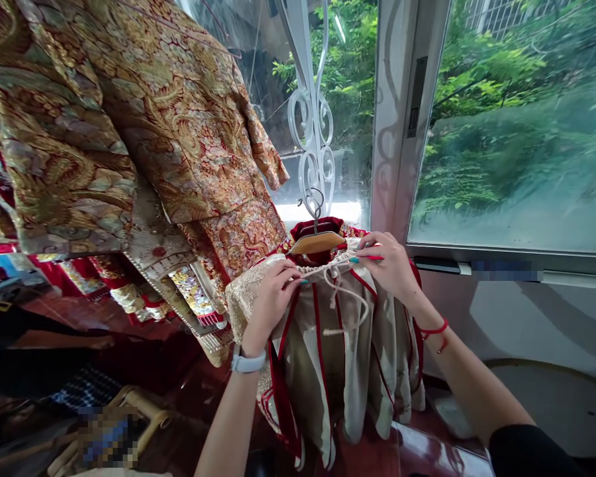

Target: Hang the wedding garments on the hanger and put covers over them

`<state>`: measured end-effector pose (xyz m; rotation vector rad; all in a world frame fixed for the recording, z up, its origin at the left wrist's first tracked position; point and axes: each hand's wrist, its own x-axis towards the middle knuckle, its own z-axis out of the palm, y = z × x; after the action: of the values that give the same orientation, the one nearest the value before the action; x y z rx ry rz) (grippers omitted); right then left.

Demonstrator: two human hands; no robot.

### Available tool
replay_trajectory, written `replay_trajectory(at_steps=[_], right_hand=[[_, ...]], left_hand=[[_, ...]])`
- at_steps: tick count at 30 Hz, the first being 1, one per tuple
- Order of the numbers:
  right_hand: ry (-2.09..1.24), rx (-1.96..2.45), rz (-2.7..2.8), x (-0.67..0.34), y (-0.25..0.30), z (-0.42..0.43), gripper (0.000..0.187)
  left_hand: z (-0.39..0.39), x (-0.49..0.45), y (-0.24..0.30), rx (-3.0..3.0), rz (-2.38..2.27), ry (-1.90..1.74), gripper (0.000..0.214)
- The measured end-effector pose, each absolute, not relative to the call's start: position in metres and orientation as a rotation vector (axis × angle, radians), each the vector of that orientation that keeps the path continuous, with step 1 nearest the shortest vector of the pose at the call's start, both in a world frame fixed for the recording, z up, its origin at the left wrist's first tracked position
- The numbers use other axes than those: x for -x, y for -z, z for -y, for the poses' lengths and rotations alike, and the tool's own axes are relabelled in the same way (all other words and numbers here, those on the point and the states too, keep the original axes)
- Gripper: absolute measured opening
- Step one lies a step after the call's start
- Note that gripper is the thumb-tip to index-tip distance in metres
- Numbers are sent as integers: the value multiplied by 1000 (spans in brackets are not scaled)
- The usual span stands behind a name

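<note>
A cream skirt [330, 358] with red piping and a gathered waistband hangs before me. My left hand [273, 295] pinches the left part of that waistband between thumb and fingers. Gripping the right part is my right hand [385, 262], its fingertips closed on the fabric. Between them a white drawstring [363, 301] is tied, its ends dangling down the front. Just behind the waistband sits a wooden hanger [318, 244] with a metal hook. A red collar [332, 224] of another garment shows around the hanger; most of that garment is hidden.
Gold brocade jackets [193, 132] hang to the left, above several red-and-gold garments [124, 285]. White scrolled ironwork [314, 132] and window frames [397, 132] stand behind the hanger. A bamboo-like frame [144, 411] is low at left. Dark items [437, 265] lie on the window sill.
</note>
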<state>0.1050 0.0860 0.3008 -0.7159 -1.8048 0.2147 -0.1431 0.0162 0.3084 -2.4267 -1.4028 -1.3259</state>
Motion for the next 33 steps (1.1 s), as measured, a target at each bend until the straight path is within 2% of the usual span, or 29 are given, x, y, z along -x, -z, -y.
replay_trajectory(at_steps=[5,8,10,14,17,19,21,25,27,29,33], right_hand=[[-78,777,1836,-118,-288,-89,26],[-211,723,1788,-117,-283,-87,20],[-499,654,1722,-113,-282,-83,17],[-1321,505,1462,-96,-279,-74,35],[-1603,456,1288,-85,-279,-76,37],[-1553,502,1294,-86,-282,-84,37],[-1364,589,1436,-94,-287,-94,36],[-624,758,1923,-120,-295,-106,26],[-329,822,1990,-128,-294,-103,21],[-405,822,1877,-129,-290,-95,20],[-1037,701,1561,-114,-278,-76,37]], left_hand=[[-13,165,-301,2498,1467,1247,18],[-9,160,-294,2470,1582,1354,17],[-6,148,-287,2523,1707,1485,17],[-2,117,-269,2737,1833,1926,22],[-1,104,-260,2781,1918,2418,24],[1,106,-260,2765,1926,2711,24],[5,114,-265,2718,1932,2828,25],[14,131,-281,2769,2165,2612,22],[15,134,-286,2772,2269,2500,22],[15,133,-286,2751,2280,2462,22],[15,130,-281,2730,2249,2417,23]])
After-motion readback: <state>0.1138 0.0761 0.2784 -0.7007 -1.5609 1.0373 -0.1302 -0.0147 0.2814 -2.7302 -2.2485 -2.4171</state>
